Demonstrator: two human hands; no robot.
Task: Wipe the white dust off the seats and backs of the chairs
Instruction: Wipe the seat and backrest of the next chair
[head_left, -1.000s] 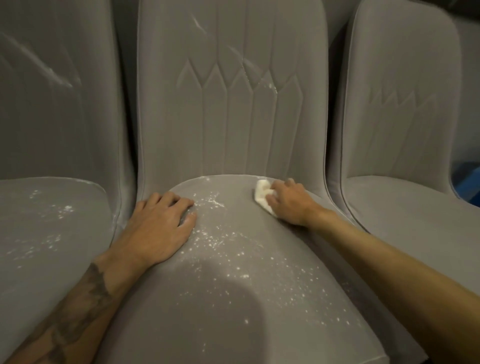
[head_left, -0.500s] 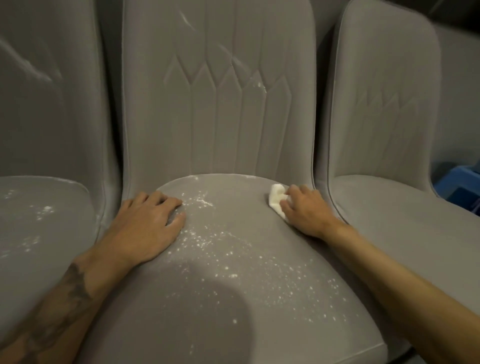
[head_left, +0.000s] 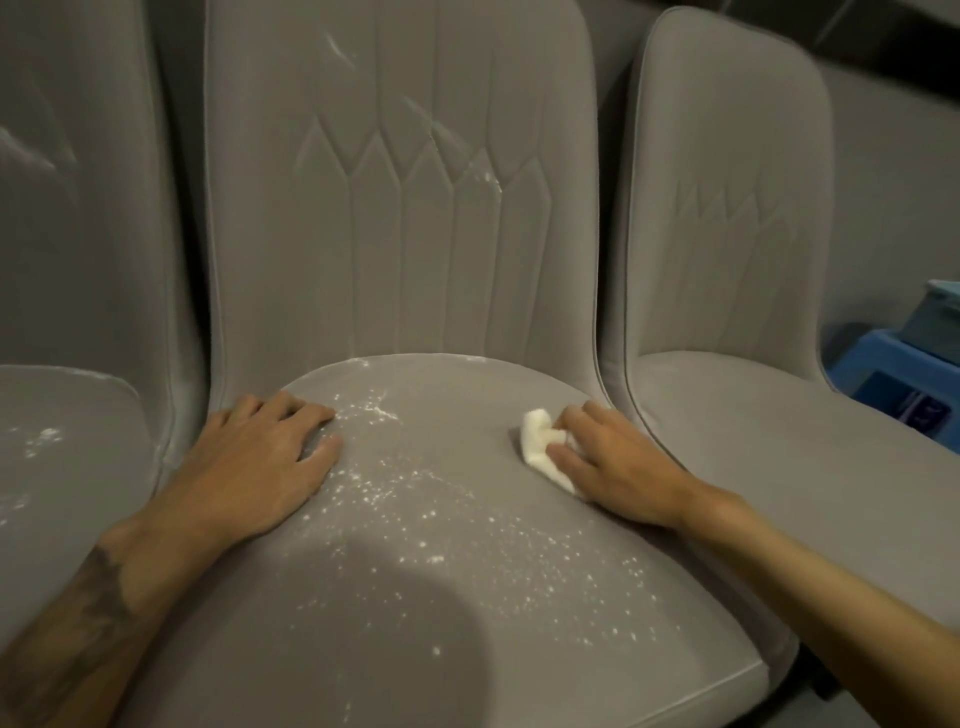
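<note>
Nearest, both forearms enter from the lower edge and are cut off by it. A dark shadow lies over the near part of the middle chair seat, so any powder there is hard to make out.

White dust speckles the centre and right of that seat, thickest toward the far left.

Left hand: laid flat on the left side of the seat, fingers straight and slightly spread, holding nothing. Its fingertips touch the edge of the powder.

Right hand: on the far right of the seat, fingers bent over a small white cloth and gripping it against the fabric. Part of the cloth is hidden under the hand, and the thumb cannot be seen.

The middle backrest carries faint white streaks and a small dust patch by the stitched panels.

The left chair, cut off by the frame edge, shows dust on its seat. No dust can be made out on the right chair.

Far right, blue plastic items are partly out of frame and cannot be identified.
</note>
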